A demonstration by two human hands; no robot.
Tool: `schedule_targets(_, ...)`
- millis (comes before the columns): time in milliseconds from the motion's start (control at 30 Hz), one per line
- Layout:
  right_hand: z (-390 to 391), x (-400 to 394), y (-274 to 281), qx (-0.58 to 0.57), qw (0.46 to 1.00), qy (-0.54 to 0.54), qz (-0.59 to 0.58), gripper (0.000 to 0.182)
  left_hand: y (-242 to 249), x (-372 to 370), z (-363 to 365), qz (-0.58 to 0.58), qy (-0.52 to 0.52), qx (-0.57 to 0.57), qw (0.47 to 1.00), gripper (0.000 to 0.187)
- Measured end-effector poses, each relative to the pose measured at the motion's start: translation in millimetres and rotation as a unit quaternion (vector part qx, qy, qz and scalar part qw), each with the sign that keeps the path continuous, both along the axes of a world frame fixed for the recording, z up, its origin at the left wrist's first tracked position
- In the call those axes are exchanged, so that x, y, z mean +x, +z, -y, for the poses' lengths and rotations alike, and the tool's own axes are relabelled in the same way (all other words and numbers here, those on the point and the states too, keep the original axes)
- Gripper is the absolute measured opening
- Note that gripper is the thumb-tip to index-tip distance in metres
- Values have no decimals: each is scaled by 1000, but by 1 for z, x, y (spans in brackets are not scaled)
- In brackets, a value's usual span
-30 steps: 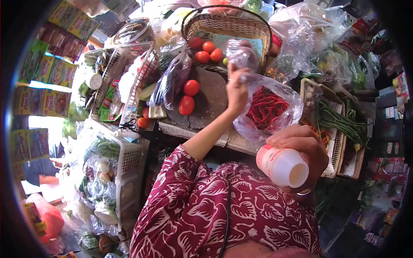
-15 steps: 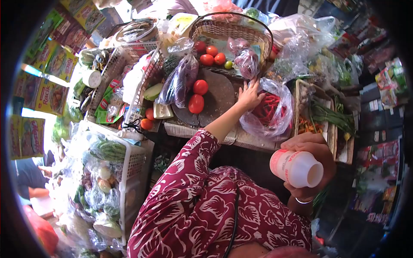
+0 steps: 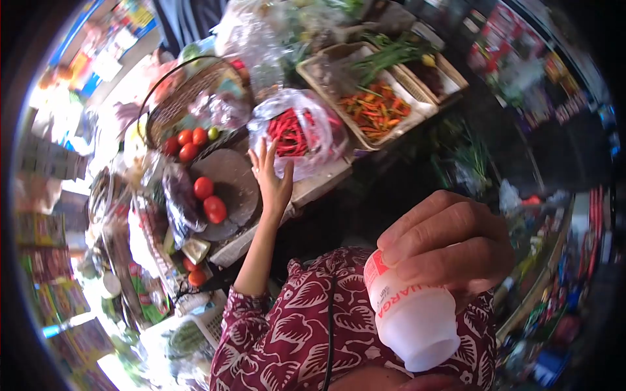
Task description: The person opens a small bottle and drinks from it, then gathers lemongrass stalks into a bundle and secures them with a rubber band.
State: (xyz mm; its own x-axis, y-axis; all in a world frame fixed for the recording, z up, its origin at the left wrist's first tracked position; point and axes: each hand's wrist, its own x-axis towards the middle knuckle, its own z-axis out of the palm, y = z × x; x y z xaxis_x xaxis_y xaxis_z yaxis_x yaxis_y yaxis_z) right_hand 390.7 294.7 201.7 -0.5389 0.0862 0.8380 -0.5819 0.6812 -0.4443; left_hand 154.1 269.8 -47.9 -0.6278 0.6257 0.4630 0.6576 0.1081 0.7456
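Observation:
A white plastic bottle (image 3: 414,319) with red lettering is gripped in my right hand (image 3: 450,241), close to the camera. It tilts with its neck pointing down and towards me, over my patterned maroon clothing. My left hand (image 3: 270,179) is open, fingers spread, at the near-left edge of a clear plastic bag (image 3: 326,146) of red chillies (image 3: 290,133). Left of that hand, two red tomatoes (image 3: 214,210) rest on a round dark board (image 3: 241,189). Behind it stands a woven basket (image 3: 160,117) holding several tomatoes and a plastic-wrapped bundle.
Right of the chilli bag, a crate (image 3: 375,144) holds orange chillies (image 3: 375,111), with green stalks (image 3: 398,58) lying across its far side. Purple produce in plastic (image 3: 182,195) lies left of the board. Hanging packets (image 3: 55,287) line the far left.
The view has swung to the right, so the stall appears shifted left and tilted. My left hand has lifted its fingers near the chilli bag. The bottle now tips further downward, closer to the camera.

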Motion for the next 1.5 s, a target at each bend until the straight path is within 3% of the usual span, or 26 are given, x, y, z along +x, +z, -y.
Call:
schedule_targets(267,-16,73,25,40,990,-129,-36,25,59,85,-37,-26,-125,85,988,49)
schedule_targets(400,-41,120,44,101,982,-156,-20,23,62,114,-87,7,-174,99,980,50)
schedule_targets(533,-66,166,71,181,961,-206,-41,25,67,143,-140,-40,-199,100,974,46)
schedule_targets(700,-93,209,89,226,918,-300,-128,31,37,156,-205,-91,-168,68,979,43)
schedule_targets(800,-118,250,112,281,931,-224,-55,35,7,151,-223,-105,-131,3,986,42)
schedule_targets(1000,-114,280,163,468,832,-295,39,38,23,174,-224,-148,-23,-10,989,33)
schedule_targets(1100,-120,294,148,421,845,-331,5,37,26,176,-226,-159,-9,6,987,27)
schedule_targets(1200,-129,293,141,362,862,-322,-152,34,22,174,-230,-178,6,24,984,24)
schedule_targets(1300,-129,298,157,505,819,-267,-56,32,25,173,-228,-162,9,11,987,19)
schedule_targets(1400,-125,295,139,359,869,-330,-85,26,26,174,-226,-152,0,10,988,18)
schedule_targets(1433,-128,298,140,340,893,-294,-20,23,29,175,-225,-141,-4,4,990,18)
schedule_targets(1500,-135,283,124,283,925,-250,-38,19,25,171,-226,-153,3,-7,988,22)
